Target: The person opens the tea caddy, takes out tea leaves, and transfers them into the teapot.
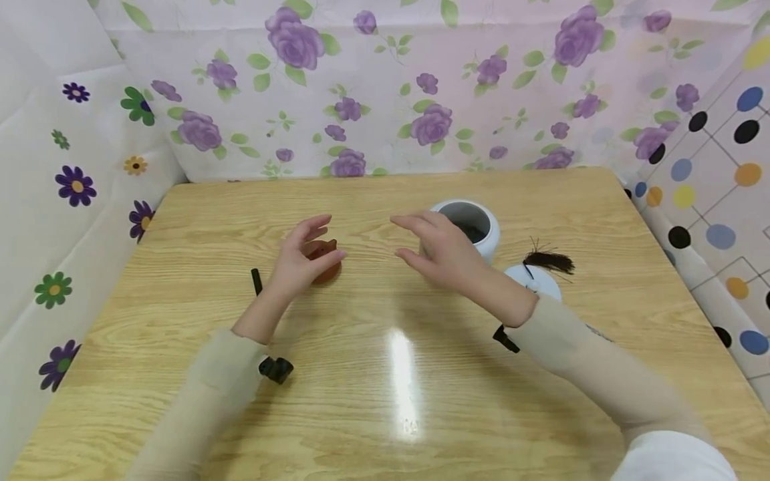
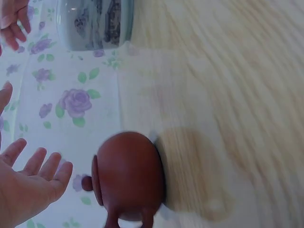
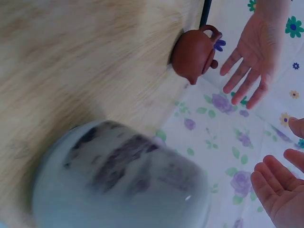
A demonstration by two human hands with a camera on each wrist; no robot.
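Note:
My left hand point(image 1: 297, 260) hovers above a reddish-brown clay teapot point(image 1: 317, 250), fingers spread and thumb apart. The left wrist view shows a gap between that hand and the teapot point(image 2: 130, 175), which stands upright with its knobbed lid on. My right hand point(image 1: 442, 250) is held in the air beside a white ceramic jar point(image 1: 494, 234), partly covering it, its fingers extended and holding nothing. The jar's mouth is uncovered, with something dark inside that I cannot make out. Dark printed decoration marks the jar's wall point(image 3: 118, 156).
Behind my right wrist lies a white round lid point(image 1: 547, 284), partly hidden by the forearm. A dark tassel or brush of bristles point(image 1: 553, 261) is beside it. A thin black stick point(image 1: 257, 280) shows near my left wrist. Patterned cloth point(image 1: 385, 100) hangs behind the wooden table point(image 1: 361, 401).

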